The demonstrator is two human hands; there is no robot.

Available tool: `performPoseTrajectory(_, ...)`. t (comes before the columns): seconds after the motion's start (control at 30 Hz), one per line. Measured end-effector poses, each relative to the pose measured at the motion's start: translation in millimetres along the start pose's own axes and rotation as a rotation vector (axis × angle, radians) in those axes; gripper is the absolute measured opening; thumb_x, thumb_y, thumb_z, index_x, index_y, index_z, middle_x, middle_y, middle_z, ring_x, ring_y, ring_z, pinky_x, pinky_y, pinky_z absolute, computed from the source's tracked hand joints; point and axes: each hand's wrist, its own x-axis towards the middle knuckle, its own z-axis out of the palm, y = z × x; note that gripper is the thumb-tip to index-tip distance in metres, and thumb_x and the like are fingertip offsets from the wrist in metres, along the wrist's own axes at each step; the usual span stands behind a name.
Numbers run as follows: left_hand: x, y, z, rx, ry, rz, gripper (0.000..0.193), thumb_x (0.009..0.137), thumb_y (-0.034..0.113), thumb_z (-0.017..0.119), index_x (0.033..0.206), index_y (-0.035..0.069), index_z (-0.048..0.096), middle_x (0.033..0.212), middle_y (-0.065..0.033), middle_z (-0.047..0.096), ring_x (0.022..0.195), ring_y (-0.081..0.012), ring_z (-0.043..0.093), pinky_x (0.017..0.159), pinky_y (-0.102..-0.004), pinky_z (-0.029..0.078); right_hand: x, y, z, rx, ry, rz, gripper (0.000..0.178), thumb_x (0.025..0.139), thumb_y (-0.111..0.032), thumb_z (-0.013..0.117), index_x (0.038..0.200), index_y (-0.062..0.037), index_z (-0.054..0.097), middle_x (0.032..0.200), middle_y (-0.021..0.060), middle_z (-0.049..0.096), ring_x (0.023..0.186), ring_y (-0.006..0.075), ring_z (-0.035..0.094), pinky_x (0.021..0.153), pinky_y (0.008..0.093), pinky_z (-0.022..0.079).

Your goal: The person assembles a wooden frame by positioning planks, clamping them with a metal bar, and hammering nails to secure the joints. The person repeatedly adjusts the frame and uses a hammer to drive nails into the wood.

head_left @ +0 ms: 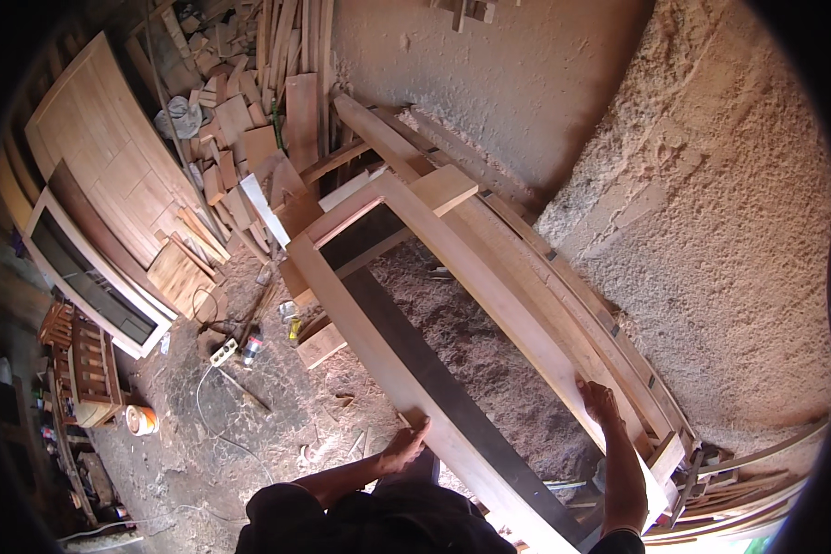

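Note:
A long rectangular wooden frame [360,343] with an open middle lies slantwise in front of me, its far end toward the upper left. My left hand [404,449] is closed on the outer edge of its left rail. Farther right, my right hand [601,403] grips the right rail, fingers curled at the inner edge. Through the opening a dark board [415,355] and brown shavings show below. A short wood block [445,189] sits at the frame's far right corner. The undersides of both hands' grips are hidden.
Long beams [535,286] run under and beside the frame, along the rough wall [702,212]. A power strip [223,352] with its cord lies on the floor, near an orange-and-white bucket [141,420]. Wooden door panels [111,148] and stacked offcuts [235,115] stand at the left and back.

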Motion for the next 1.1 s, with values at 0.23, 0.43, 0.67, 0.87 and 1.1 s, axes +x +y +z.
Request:
performPoseTrajectory(0.23,-9.6,-25.0,-30.5,0.869,0.088,0.924,0.052,0.101,0.027,0.055,0.140,-0.002,0.038,0.061,-0.0190,0.052,0.056,-0.0334,0.058,0.058,-0.0459,0.051,-80.1,-43.7,-53.2,-0.053,0.284,-0.051,0.049,0.102,-0.047,0.052,0.079,-0.0057,0.066,0.064,0.0204,0.064,0.063,0.0423,0.067,0.057,0.0516,0.051)
performPoseTrajectory(0.43,-17.1,-48.7,-47.3,1.103,-0.010,1.414,0.085,0.089,-0.002,0.063,0.156,0.004,0.010,0.078,-0.0239,0.059,0.070,-0.0386,0.061,0.069,-0.0501,0.054,-175.6,-84.2,-95.3,-0.077,0.429,-0.024,0.038,0.099,-0.040,0.059,0.083,-0.0069,0.068,0.067,0.0186,0.066,0.064,0.0415,0.067,0.058,0.0495,0.052)
performPoseTrajectory(0.67,-53.8,-36.1,-30.1,0.791,-0.046,0.767,0.076,0.105,0.064,0.017,0.085,0.002,0.058,0.071,-0.0089,0.058,0.070,-0.0219,0.061,0.070,-0.0391,0.049,-328.5,-124.1,-101.2,0.134,0.665,0.146,0.033,0.096,-0.037,0.065,0.096,-0.0041,0.071,0.074,0.0142,0.067,0.063,0.0277,0.067,0.061,0.0391,0.052)
performPoseTrajectory(0.87,-113.6,-4.7,22.4,-0.138,-0.106,0.696,0.097,0.094,0.082,0.028,0.157,0.008,0.022,0.154,-0.0118,0.033,0.140,-0.0260,0.038,0.116,-0.0404,0.034,-450.0,-154.7,-75.1,0.301,0.872,0.197,0.050,0.097,-0.047,0.064,0.093,0.0032,0.064,0.073,0.0186,0.063,0.062,0.0338,0.063,0.059,0.0418,0.049)
performPoseTrajectory(1.1,-212.6,61.2,76.4,-0.292,-0.095,0.936,0.105,0.089,0.087,0.026,0.162,0.013,0.010,0.168,-0.0148,0.008,0.153,-0.0337,0.015,0.125,-0.0470,0.015,-514.0,-176.8,-65.9,0.396,0.819,0.180,0.059,0.095,-0.057,0.061,0.115,-0.0018,0.055,0.088,0.0198,0.068,0.076,0.0389,0.072,0.066,0.0466,0.056)
